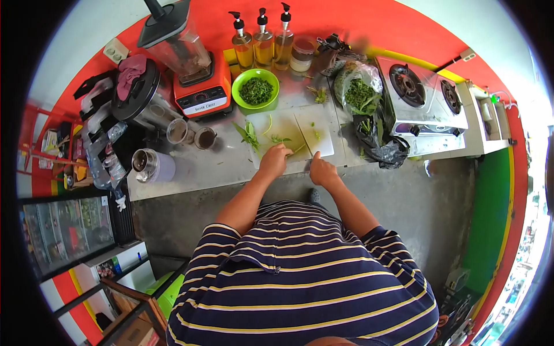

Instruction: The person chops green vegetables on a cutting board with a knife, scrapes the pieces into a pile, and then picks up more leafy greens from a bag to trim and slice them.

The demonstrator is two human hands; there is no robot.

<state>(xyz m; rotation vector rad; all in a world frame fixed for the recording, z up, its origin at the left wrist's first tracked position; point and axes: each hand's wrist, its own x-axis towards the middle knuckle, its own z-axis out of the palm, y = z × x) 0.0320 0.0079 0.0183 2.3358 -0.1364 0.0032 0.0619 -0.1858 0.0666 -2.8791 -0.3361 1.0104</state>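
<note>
My right hand [323, 170] is closed around the handle of a knife [304, 135], whose thin blade points away from me across the white cutting board [325, 130]. Beside it, my left hand [276, 160] has its fingers curled down at the board's near edge, pinching a green stem [300, 148] close to the blade. A few leaves [280, 139] lie just beyond those fingers. More leafy sprigs [248, 136] rest at the board's left side, and small green bits [317, 134] are scattered right of the blade. Behind the board stands a lime-green bowl [237, 96] of chopped greens [256, 91].
Left of the bowl is an orange blender [199, 86]; two cups [205, 138] and a flask [154, 165] sit nearer. Pump bottles [263, 45] line the wall. Rightward are a plastic bag of greens [360, 95], a black bag [388, 151] and a gas stove [430, 115].
</note>
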